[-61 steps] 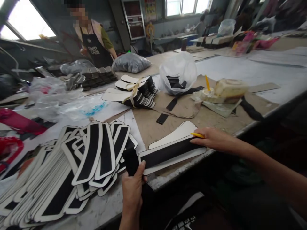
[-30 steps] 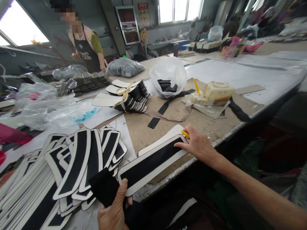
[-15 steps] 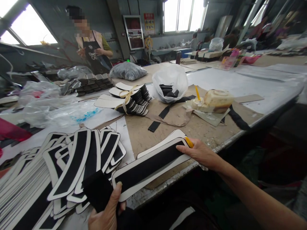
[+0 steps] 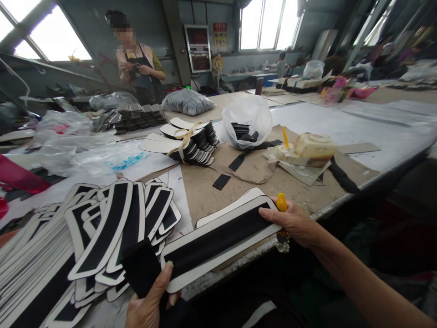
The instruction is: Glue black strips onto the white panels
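One strip [image 4: 218,239], white with a black band along its face, is held aslant over the near edge of the counter [image 4: 341,120]; clock directions are taken from it, 12 being away from the wearer. At its 8 o'clock end, the left hand [image 4: 150,296] has its grip clamped on the corner, thumb on top. A black fold [image 4: 141,269] lies against that hand. At the 2 o'clock end, the right hand [image 4: 295,223] is likewise clamped, thumb on the face, fingers mostly hidden; it also carries a yellow handle [image 4: 282,202].

Just behind, at 12 o'clock, are white pieces [image 4: 223,209]; contact with the strip cannot be determined. A pile [image 4: 109,228] of similar strips is fanned out at 9 o'clock.

Further off, a black tape [image 4: 221,181] lies on a brown board [image 4: 201,191] at 12 o'clock. A tub [image 4: 316,146] sits at 2, a tied bundle [image 4: 184,141] at 11, and an upright clear bag [image 4: 247,120] containing black pieces at 12. Beyond the counter, at 11, stands a person [image 4: 141,75] in an apron, hands raised at chest level.
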Motion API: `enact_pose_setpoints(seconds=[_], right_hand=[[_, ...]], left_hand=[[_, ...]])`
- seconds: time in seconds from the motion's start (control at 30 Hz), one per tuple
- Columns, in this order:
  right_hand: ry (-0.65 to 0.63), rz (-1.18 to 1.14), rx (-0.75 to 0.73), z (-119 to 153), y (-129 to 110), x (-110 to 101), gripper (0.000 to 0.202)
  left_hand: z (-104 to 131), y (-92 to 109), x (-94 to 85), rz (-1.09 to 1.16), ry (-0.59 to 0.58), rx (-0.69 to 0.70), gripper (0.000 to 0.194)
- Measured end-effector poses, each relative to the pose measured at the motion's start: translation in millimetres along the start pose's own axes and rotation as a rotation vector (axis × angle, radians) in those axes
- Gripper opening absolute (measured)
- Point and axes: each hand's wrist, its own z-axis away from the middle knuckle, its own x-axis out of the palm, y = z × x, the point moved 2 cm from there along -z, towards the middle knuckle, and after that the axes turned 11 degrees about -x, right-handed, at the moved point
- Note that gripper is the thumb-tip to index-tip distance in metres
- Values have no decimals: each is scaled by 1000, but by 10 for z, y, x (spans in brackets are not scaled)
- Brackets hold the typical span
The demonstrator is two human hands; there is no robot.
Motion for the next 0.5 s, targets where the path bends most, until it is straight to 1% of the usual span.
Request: enact_pose_setpoints(seconds=[0.1, 0.17, 0.23, 0.3, 0.4, 0.5], right_hand=[[6, -86, 16, 25, -19, 5, 29], [3, -99, 31, 35, -34, 5, 30], [-3, -85, 50, 50, -47, 7, 30], [9, -54, 77, 70, -44, -2, 30], [71, -38, 139, 76, 19, -54, 32], [101, -67, 204, 41, 123, -106, 29]], left_hand=[[-23, -25, -24, -58, -10, 17, 36], [-42, -44, -42, -84, -13, 20, 37], [-43, -62, -57, -64, -24, 33, 40], [-22, -77, -60, -17, -83, 60, 41], [11, -85, -47, 30, -216, 106, 36], [20, -80, -57, 59, -256, 120, 30]])
